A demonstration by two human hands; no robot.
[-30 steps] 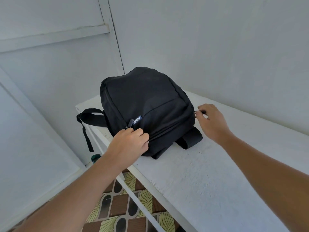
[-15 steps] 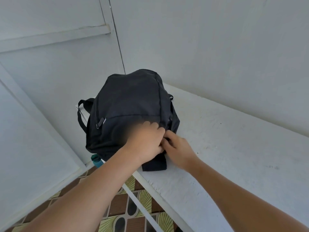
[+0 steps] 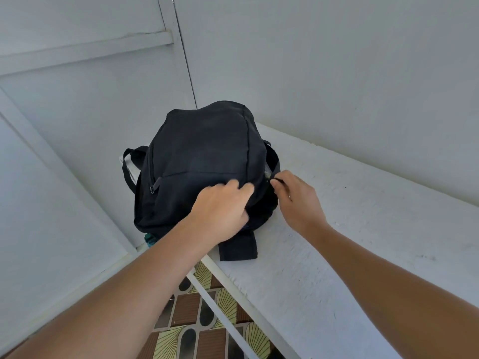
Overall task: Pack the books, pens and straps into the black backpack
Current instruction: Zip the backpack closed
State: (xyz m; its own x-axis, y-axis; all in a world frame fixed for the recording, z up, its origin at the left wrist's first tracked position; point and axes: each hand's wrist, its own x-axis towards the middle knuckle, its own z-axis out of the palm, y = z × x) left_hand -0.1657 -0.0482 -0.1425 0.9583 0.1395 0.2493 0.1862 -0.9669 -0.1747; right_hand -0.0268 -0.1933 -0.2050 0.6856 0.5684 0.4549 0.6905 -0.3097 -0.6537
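Our left hand (image 3: 223, 206) grips the black backpack (image 3: 202, 161) steady while our right hand (image 3: 295, 195), at three o'clock, pinches its zipper pull (image 3: 276, 180).

Just one wide head view here: you're looking forward and down, close over the rough white-painted table (image 3: 337, 229), its corner mid-frame.
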